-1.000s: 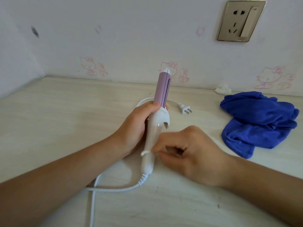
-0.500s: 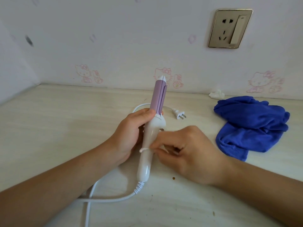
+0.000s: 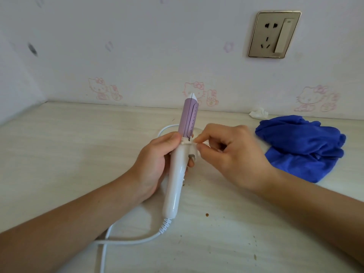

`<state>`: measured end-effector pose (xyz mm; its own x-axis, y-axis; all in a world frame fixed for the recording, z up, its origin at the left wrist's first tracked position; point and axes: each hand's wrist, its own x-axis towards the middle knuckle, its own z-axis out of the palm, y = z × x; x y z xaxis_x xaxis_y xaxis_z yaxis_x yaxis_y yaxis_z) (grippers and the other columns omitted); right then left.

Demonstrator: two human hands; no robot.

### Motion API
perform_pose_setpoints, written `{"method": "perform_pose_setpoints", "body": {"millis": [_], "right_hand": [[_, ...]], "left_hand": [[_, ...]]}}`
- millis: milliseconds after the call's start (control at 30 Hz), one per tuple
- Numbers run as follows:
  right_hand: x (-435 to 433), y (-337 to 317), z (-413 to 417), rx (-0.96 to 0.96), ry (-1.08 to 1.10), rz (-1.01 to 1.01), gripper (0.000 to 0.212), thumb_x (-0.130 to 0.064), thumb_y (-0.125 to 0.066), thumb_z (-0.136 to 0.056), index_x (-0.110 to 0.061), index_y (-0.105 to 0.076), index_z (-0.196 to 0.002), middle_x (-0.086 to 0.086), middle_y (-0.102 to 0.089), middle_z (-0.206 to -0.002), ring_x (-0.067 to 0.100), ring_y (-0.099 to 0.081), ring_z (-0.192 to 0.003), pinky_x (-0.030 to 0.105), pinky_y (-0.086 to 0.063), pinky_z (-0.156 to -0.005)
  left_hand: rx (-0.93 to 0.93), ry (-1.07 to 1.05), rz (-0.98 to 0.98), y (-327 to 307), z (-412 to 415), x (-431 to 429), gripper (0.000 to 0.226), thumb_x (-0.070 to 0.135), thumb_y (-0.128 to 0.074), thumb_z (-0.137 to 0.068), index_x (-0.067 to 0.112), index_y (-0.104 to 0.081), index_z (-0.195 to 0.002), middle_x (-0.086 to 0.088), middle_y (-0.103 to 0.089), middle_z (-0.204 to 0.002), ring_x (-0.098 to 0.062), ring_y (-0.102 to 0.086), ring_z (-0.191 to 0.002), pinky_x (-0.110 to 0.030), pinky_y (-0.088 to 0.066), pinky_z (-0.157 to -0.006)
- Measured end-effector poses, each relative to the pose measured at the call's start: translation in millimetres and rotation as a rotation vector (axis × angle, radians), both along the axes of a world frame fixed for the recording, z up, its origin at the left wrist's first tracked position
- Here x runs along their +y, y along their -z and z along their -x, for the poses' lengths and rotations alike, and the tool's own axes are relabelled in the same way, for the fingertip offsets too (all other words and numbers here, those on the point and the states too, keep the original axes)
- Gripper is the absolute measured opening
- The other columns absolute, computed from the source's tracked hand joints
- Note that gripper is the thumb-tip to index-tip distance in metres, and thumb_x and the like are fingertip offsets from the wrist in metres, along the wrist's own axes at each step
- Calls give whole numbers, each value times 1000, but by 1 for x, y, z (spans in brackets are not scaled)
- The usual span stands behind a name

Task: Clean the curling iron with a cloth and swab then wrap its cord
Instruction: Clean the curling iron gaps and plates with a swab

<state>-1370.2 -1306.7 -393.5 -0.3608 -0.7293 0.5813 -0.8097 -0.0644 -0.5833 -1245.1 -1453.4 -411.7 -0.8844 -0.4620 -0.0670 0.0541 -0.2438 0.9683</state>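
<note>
While the left hand [image 3: 155, 160] wraps its fingers round the white handle of the iron [image 3: 177, 174], holding it nearly upright with the purple barrel pointing up and away, the right hand [image 3: 228, 152] pinches a thin white swab [image 3: 188, 143] between thumb and forefinger. The swab's tip lies against the joint where barrel meets handle. The iron's lower end hangs just above the table [image 3: 59, 154]. From that end the cord [image 3: 137, 240] runs down and left across the wood, and another loop of it shows behind the left hand. To the right, well apart from both hands, lies the crumpled blue cloth [image 3: 301, 142], with a small white wad [image 3: 259, 113] by the wall beyond it. A socket [image 3: 274, 34] sits on the wall above.
</note>
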Motion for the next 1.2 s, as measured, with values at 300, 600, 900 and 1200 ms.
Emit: {"method": "perform_pose_setpoints", "body": {"millis": [300, 600, 900, 1200], "right_hand": [[3, -2, 1, -11, -27, -5, 13, -7, -71, -86, -15, -71, -76, 1, -37, -48, 15, -32, -47, 25, -30, -51], [3, 4, 2, -23, -59, -26, 11, -8, -71, -86, -15, -74, -79, 1, -37, -50, 13, -32, -47, 22, -30, -52], [6, 5, 10, -133, -27, 25, 11, -3, -72, -87, -11, -73, -80, 5, -41, -49, 8, -33, -47, 15, -32, -52], [6, 3, 7, -110, -45, 14, 9, -4, -72, -87, -9, -73, -80, 5, -40, -49, 14, -33, -47, 18, -31, -51]], "left_hand": [[4, 10, -16, 0, -1, 1, 53, 41, -54, -90, 1, -65, -123, -20, -65, -77, -30, -56, -64, -32, -49, -54], [2, -9, 8, -2, 0, 0, 60, 42, -55, -89, -3, -59, -128, -17, -62, -74, -29, -55, -65, -32, -49, -53], [10, 30, 9, -1, -1, 2, 59, 41, -54, -90, -4, -55, -128, -8, -65, -70, -38, -50, -81, -31, -48, -55], [33, 32, 24, -1, -1, 1, 59, 41, -54, -91, -5, -56, -127, -13, -65, -69, -33, -53, -70, -30, -49, -51]]}}
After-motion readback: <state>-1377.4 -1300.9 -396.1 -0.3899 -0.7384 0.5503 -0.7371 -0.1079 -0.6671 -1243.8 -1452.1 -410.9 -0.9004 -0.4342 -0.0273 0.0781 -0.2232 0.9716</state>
